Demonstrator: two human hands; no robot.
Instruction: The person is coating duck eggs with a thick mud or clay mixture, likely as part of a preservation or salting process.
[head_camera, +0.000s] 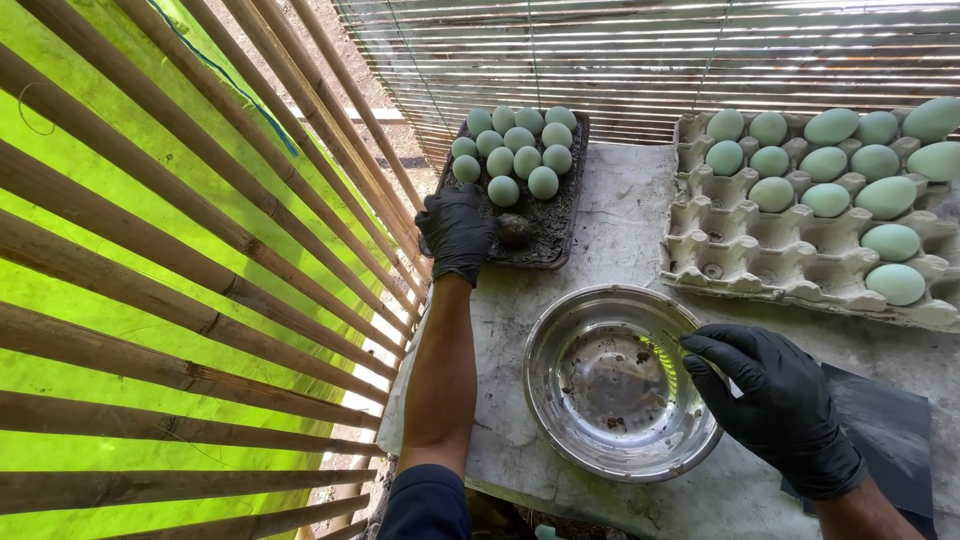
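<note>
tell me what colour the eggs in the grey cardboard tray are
Pale blue-green eggs, clearest in the head view.

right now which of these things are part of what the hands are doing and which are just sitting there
In use:
left hand on a mud-coated egg
dark tray of pale green eggs
right hand at the rim of the metal bowl

Just lying about:
paper egg carton with clean eggs
dark sheet under the right hand
bamboo slats
</note>
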